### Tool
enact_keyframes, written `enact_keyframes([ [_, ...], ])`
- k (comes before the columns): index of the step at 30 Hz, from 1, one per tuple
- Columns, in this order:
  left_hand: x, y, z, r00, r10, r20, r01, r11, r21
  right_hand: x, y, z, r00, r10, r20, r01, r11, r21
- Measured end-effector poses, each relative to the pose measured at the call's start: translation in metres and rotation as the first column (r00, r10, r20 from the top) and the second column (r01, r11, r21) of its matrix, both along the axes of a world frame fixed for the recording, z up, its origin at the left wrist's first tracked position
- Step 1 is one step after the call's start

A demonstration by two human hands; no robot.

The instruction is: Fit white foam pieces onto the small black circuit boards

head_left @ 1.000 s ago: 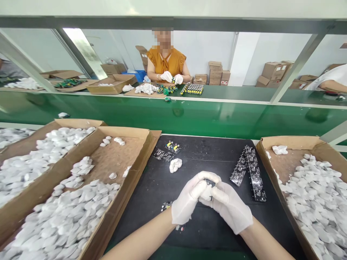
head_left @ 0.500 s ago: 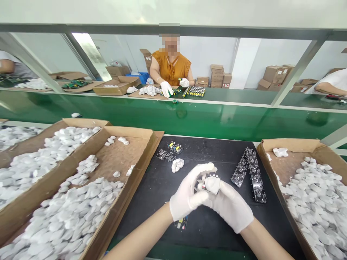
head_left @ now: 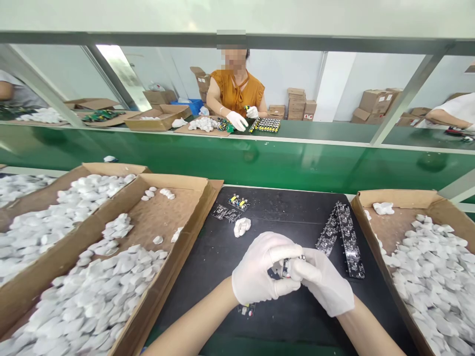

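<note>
Both my hands wear white gloves and meet over the black mat [head_left: 289, 207]. My left hand [head_left: 265, 269] curls its fingers and thumb round a small circuit board [head_left: 286, 268], which is mostly hidden. My right hand [head_left: 324, 279] presses on the same board from the right. A white clump [head_left: 242, 227] lies beyond my left hand, near small dark boards [head_left: 226, 213] and a board with yellow parts [head_left: 239, 202]. Another board [head_left: 247, 310] lies partly under my left wrist. Two long board strips [head_left: 351, 242] rest at the right.
Cardboard trays of white pieces stand at the left [head_left: 200, 215] and right [head_left: 404, 197]. Behind a green conveyor [head_left: 185, 160], a person in an orange top [head_left: 237, 91] handles boards. A metal frame [head_left: 401, 94] crosses the view.
My hands have closed in round the board, turning it and covering the white piece seen on it before. Across the conveyor, the person's gloved hand has shifted right.
</note>
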State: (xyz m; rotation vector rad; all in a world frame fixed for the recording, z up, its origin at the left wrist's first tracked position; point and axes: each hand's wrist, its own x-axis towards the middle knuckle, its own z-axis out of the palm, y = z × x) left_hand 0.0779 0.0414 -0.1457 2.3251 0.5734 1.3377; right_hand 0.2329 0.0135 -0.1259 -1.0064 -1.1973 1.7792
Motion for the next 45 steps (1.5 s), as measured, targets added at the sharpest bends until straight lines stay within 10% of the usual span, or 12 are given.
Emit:
enact_keyframes([
  [20, -0.001, -0.003, -0.011, 0.99, -0.07, 0.126, 0.112, 0.921, -0.373, -0.002, -0.006, -0.006, 0.999, -0.022, -0.047, 0.024, 0.999, 0.037],
  [35, -0.002, 0.005, -0.004, 0.982, -0.184, 0.044, 0.189, 0.942, -0.276, -0.006, -0.006, -0.002, 0.985, -0.101, 0.137, 0.101, 0.995, 0.014],
  [45, -0.002, 0.007, -0.004, 0.987, -0.148, 0.055, 0.157, 0.951, -0.267, -0.003, -0.003, -0.006, 0.973, -0.007, -0.229, -0.026, 0.99, -0.141],
])
